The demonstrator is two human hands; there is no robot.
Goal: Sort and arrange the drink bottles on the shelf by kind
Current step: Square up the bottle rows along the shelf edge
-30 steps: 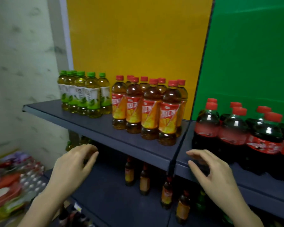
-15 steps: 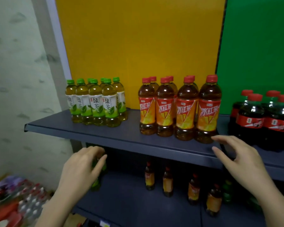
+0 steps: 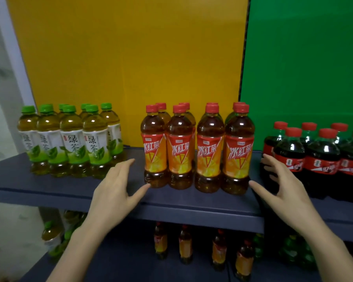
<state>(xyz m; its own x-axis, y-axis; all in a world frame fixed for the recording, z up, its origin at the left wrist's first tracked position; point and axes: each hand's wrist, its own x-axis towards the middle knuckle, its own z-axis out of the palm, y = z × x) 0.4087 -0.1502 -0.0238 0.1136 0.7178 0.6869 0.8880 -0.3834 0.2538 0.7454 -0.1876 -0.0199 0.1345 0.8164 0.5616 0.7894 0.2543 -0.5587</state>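
A dark blue shelf [image 3: 49,190] stands before a yellow wall [image 3: 130,58]. At its middle, red-capped tea bottles [image 3: 208,159] with orange labels stand in two rows. The left hand [image 3: 114,192] at their eight o'clock and the right hand [image 3: 281,186] at four o'clock hover with fingers spread, holding nothing.

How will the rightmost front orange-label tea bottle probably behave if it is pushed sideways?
The tea bottle looks full nearly to the top, so it is probably heavy for its size. Tall on a narrow base, it may tip if pushed high; pushed low, it should slide on the flat shelf.
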